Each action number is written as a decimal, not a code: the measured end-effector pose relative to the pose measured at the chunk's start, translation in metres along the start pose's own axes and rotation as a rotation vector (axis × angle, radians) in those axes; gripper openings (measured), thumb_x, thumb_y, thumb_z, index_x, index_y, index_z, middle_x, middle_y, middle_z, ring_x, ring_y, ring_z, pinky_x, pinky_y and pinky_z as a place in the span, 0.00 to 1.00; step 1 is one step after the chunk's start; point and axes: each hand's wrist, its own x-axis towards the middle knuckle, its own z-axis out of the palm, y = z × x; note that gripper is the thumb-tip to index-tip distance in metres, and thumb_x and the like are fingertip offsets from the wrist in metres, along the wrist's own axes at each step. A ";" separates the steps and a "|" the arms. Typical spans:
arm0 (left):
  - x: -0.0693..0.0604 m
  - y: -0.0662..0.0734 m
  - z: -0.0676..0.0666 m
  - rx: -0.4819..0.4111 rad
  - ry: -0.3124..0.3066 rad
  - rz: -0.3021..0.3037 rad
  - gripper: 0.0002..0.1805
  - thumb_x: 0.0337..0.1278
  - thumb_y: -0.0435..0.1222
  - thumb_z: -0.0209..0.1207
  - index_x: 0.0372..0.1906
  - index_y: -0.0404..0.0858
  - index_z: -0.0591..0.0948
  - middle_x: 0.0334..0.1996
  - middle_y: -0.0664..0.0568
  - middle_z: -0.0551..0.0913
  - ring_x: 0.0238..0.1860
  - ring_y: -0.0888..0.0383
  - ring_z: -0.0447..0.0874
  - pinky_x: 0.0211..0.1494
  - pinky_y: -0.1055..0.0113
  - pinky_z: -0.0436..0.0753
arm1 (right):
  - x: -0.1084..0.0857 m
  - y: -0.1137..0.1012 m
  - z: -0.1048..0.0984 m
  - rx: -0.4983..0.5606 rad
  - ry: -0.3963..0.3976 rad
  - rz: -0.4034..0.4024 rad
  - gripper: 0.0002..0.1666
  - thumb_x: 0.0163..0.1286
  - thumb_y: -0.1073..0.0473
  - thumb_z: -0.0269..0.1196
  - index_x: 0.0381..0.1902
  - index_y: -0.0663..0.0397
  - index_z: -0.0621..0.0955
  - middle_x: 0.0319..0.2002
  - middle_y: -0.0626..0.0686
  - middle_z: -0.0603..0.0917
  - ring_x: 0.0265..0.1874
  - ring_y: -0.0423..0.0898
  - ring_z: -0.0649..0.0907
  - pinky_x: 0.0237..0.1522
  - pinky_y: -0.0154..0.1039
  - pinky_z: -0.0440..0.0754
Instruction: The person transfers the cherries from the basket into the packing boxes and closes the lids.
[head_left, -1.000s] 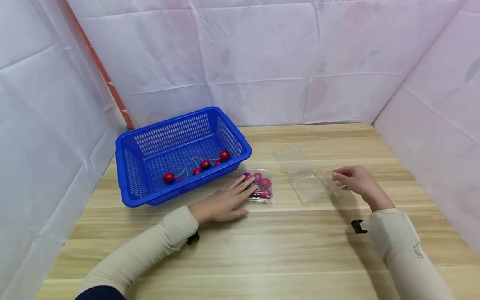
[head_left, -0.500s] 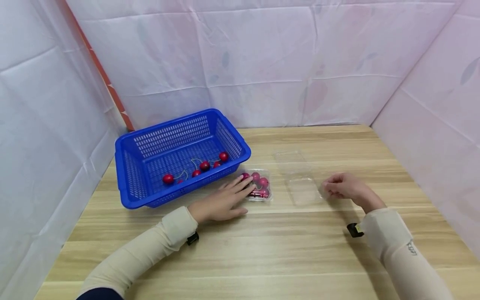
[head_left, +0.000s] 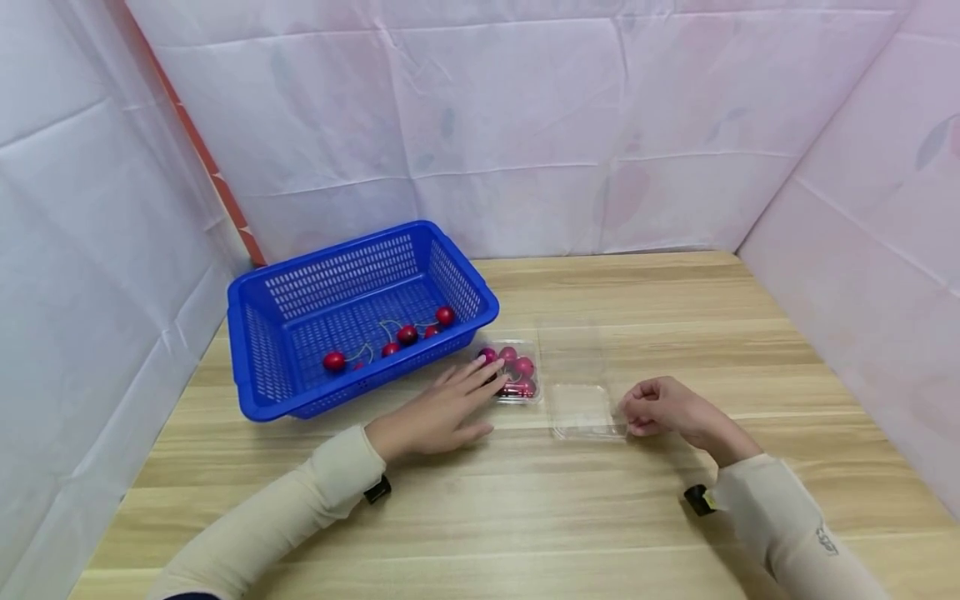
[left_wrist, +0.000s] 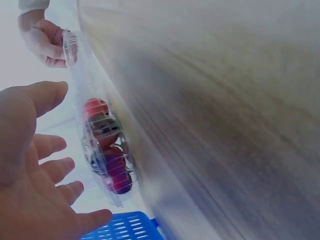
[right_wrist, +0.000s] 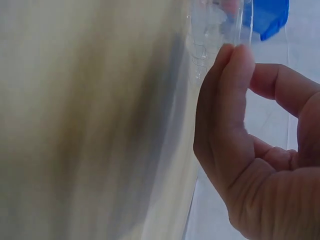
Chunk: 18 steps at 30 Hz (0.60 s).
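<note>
A clear plastic box (head_left: 537,385) of red cherries (head_left: 523,367) sits beside the basket in the head view. My left hand (head_left: 431,414) rests on its left side, fingers spread and fairly straight, covering some of the fruit. To the right lies another clear plastic box (head_left: 581,410) with its lid (head_left: 570,346) folded back, no fruit in it. Thumb and fingers of my right hand (head_left: 671,412) pinch this box's right edge; the right wrist view shows the clear rim at the fingertips. In the left wrist view, the cherry-filled box (left_wrist: 107,150) lies past my spread fingers.
A blue perforated basket (head_left: 243,358) stands at the left rear of the wooden table (head_left: 480,525). Several stemmed cherries (head_left: 407,335) lie along its near side. White patterned cloth (head_left: 510,125) hangs behind and at both sides.
My right hand has come left and nearer and taken hold of the open box, which has shifted the same way, close beside the cherry box. My left hand has stayed nearly in place.
</note>
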 end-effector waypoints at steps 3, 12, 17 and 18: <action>-0.005 0.003 -0.003 -0.004 0.022 0.032 0.36 0.67 0.49 0.52 0.75 0.45 0.55 0.76 0.51 0.47 0.76 0.48 0.39 0.71 0.40 0.51 | -0.003 0.000 0.006 0.018 -0.034 -0.013 0.12 0.71 0.66 0.55 0.42 0.76 0.73 0.30 0.53 0.79 0.29 0.43 0.83 0.34 0.35 0.84; -0.007 0.018 0.007 0.080 0.070 0.158 0.34 0.66 0.47 0.54 0.72 0.40 0.62 0.74 0.47 0.55 0.75 0.45 0.48 0.71 0.44 0.57 | -0.009 0.000 0.011 0.056 -0.063 0.003 0.11 0.71 0.65 0.55 0.40 0.74 0.72 0.30 0.54 0.79 0.29 0.44 0.83 0.33 0.35 0.84; 0.003 0.037 0.021 0.177 0.004 0.289 0.35 0.68 0.50 0.50 0.74 0.40 0.57 0.75 0.49 0.53 0.75 0.48 0.46 0.74 0.51 0.53 | -0.008 0.002 0.011 0.075 -0.078 -0.006 0.11 0.71 0.65 0.55 0.40 0.74 0.72 0.29 0.54 0.79 0.29 0.44 0.83 0.34 0.35 0.84; 0.005 0.040 0.022 0.185 -0.009 0.302 0.35 0.69 0.50 0.49 0.74 0.40 0.56 0.75 0.49 0.53 0.76 0.49 0.45 0.74 0.51 0.52 | -0.008 0.002 0.011 0.077 -0.082 -0.009 0.11 0.71 0.65 0.55 0.41 0.74 0.72 0.29 0.54 0.79 0.29 0.44 0.83 0.34 0.35 0.84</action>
